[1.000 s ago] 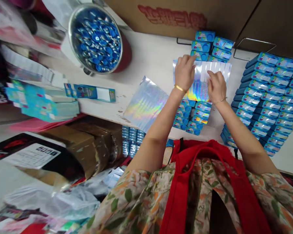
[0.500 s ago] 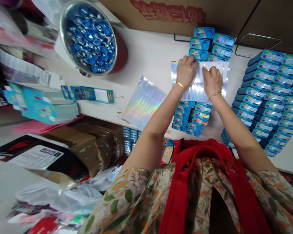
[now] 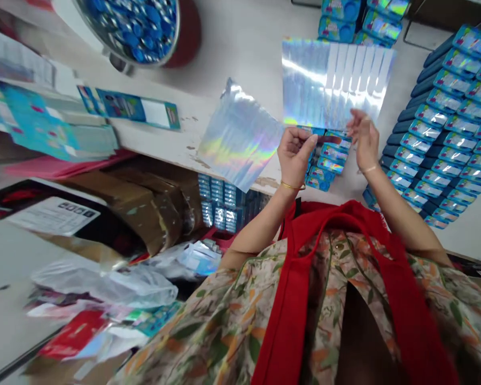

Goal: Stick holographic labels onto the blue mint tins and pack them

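Note:
My left hand [image 3: 295, 155] pinches one end of a thin, narrow sticker strip [image 3: 332, 139], which sticks out to the right and looks dark. My right hand [image 3: 364, 140] is beside the strip's far end, fingers apart and blurred, with nothing visible in it. Just beyond both hands lies a shiny holographic sticker sheet [image 3: 308, 80] whose right half shows bare white strips. It rests over small blue boxes [image 3: 332, 152], stacked in rows and partly covered. To the left of my left hand is a second holographic sheet [image 3: 238, 136].
A metal pot [image 3: 175, 32] of blue caps stands at upper left. Tall rows of blue boxes [image 3: 436, 128] fill the right side. Flat printed cartons [image 3: 32, 117] are stacked at left, near a single carton [image 3: 124, 105]. Cardboard boxes [image 3: 136, 214] sit below the table edge.
Both hands have drawn back from the sheet toward my body. A strip now shows in my left hand, and my right hand's fingers have spread. The view has shifted, so the table appears higher.

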A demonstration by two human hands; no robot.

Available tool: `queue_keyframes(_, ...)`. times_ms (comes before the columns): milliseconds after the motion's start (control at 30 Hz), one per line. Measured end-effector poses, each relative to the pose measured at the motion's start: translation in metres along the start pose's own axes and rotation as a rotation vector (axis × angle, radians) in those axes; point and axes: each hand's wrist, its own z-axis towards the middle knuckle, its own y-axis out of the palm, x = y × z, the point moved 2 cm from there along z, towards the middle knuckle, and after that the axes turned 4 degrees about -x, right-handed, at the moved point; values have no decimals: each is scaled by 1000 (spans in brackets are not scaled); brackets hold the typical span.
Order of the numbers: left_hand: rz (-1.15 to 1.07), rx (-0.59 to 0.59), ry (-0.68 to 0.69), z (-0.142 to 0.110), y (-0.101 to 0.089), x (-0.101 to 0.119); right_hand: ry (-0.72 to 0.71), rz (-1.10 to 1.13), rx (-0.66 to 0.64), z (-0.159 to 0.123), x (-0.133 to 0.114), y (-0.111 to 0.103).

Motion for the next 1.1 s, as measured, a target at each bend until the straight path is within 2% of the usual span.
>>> queue_keyframes(133, -120, -47, -225, -48, -1, -25, 268, 184, -75, -102, -1, 14)
queue_keyframes(200, -111, -64, -311, -69, -4, -40, 338, 217, -77, -132, 4, 18)
queue_keyframes(267, -53, -73, -320, -82, -8, -51, 369, 198, -61, -145, 13, 21)
queue_keyframes(433, 319, -59, -79, -80, -19, -69, 347, 48, -11, -143, 34, 24)
queue_keyframes(533, 540, -38, -10, -74, -20, -78, 307, -14, 13, -137, 42, 27)
queue_keyframes(767, 781, -74, -25, -74, -14, -86, 262, -104, 3, -131, 62, 29)
queue_keyframes(967, 834, -37, -114, -65, -17, -83, 385, 24, -32, -120, 90, 37)
queue_keyframes(1100, 858, -37, -110, -64, -20, -82, 418, -129, -99, -115, 90, 36)
